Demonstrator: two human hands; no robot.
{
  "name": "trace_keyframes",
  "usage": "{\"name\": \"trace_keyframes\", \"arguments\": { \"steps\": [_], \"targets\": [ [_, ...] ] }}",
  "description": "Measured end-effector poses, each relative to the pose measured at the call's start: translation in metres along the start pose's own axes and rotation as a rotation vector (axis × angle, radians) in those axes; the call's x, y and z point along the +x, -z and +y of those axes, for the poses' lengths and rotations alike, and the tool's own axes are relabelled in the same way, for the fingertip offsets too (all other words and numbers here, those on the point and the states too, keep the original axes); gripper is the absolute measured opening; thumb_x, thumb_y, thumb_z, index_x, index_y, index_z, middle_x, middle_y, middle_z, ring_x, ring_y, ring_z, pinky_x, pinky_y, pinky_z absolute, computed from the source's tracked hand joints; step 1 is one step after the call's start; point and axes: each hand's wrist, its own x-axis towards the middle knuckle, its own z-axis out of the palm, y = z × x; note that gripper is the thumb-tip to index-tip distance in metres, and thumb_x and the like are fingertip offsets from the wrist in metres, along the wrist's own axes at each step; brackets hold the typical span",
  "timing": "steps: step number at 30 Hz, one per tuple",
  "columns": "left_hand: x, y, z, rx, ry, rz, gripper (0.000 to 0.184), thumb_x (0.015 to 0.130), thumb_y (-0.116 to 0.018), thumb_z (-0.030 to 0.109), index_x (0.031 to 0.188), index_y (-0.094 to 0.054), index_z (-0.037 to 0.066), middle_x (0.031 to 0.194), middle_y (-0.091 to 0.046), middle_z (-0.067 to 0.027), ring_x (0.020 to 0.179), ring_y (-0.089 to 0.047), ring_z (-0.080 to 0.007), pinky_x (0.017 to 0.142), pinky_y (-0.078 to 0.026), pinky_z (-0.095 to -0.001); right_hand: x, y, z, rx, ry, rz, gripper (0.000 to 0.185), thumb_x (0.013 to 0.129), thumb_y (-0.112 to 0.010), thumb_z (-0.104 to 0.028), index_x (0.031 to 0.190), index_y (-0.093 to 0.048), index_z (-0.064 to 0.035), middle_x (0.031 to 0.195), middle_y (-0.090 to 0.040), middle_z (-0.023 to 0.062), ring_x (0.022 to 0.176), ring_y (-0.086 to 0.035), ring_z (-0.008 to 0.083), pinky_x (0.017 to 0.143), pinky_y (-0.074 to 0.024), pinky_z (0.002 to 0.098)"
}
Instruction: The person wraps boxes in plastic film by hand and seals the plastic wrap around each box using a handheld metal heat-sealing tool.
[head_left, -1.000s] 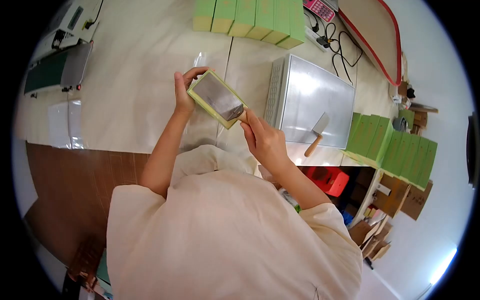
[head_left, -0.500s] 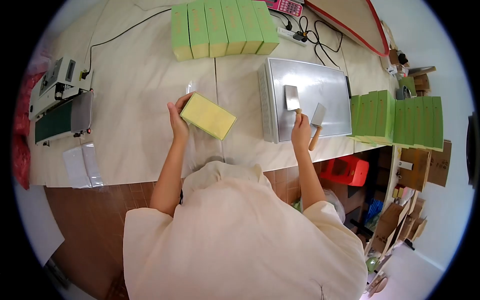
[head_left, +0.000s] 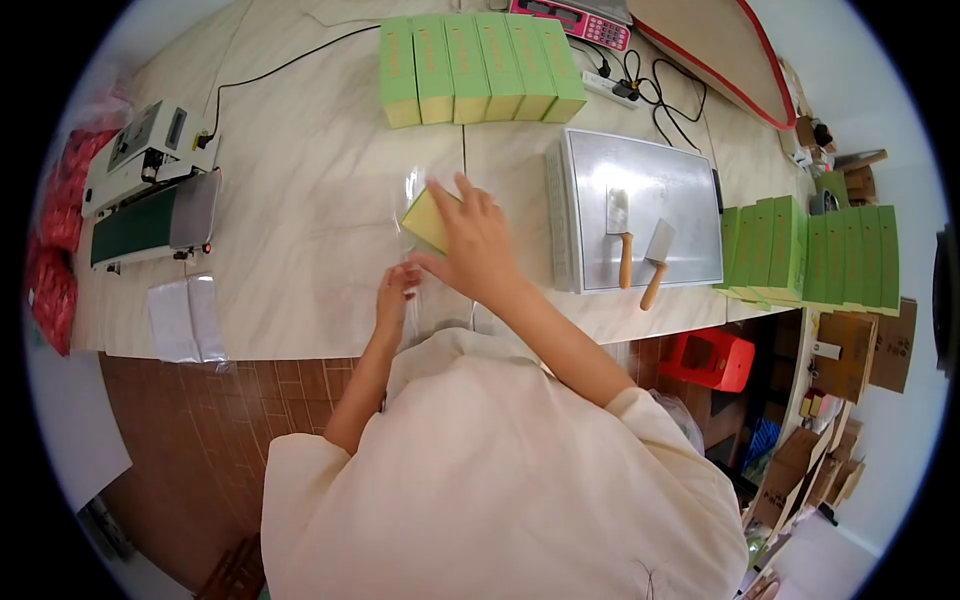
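Observation:
My right hand [head_left: 482,245] reaches across my front and spans the small yellow-and-green box [head_left: 425,222], covering its right part. Just below the box is my left hand [head_left: 397,290], its fingers curled in; what they hold, if anything, is too small to make out. Clear plastic film [head_left: 414,182] glints beside and behind the box. Two scrapers with wooden handles, one on the left [head_left: 620,215] and one on the right [head_left: 660,245], lie on the metal-topped unit [head_left: 590,165], touched by neither hand.
Green boxes [head_left: 480,70] stand in a row at the back, with more boxes [head_left: 850,255] at right. A belt machine [head_left: 150,225] and flat plastic bags [head_left: 188,318] are at left. Behind the metal top are cables [head_left: 660,90] and a pink scale [head_left: 590,30].
My right hand has put the left scraper down on the metal top and moved left onto the box. My left hand has let go of the box and dropped below it.

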Motion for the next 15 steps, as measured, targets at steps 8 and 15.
{"name": "trace_keyframes", "arguments": {
  "steps": [8, 15],
  "targets": [
    [-0.025, -0.022, 0.036, -0.338, 0.085, -0.389, 0.071, 0.099, -0.026, 0.065, 0.135, -0.049, 0.008, 0.134, -0.057, -0.0089, 0.118, -0.056, -0.021, 0.101, -0.041, -0.0373, -0.004, 0.036, -0.033, -0.028, 0.103, -0.084, 0.086, 0.064, -0.085, -0.019, 0.138, -0.042, -0.0138, 0.119, -0.05, 0.0193, 0.11, -0.05, 0.0358, 0.09, -0.0439, 0.0469],
    [0.012, 0.019, 0.101, -0.691, -0.18, -0.248, 0.069, 0.099, -0.025, 0.066, 0.141, -0.041, 0.014, 0.132, -0.053, -0.0021, 0.118, -0.054, -0.0182, 0.1, -0.044, -0.0359, -0.07, 0.041, 0.004, 0.143, -0.037, -0.003, 0.082, 0.057, -0.08, -0.009, 0.13, -0.044, -0.0053, 0.122, -0.051, 0.0176, 0.108, -0.05, 0.0369, 0.092, -0.0399, 0.0468]
  ]
}}
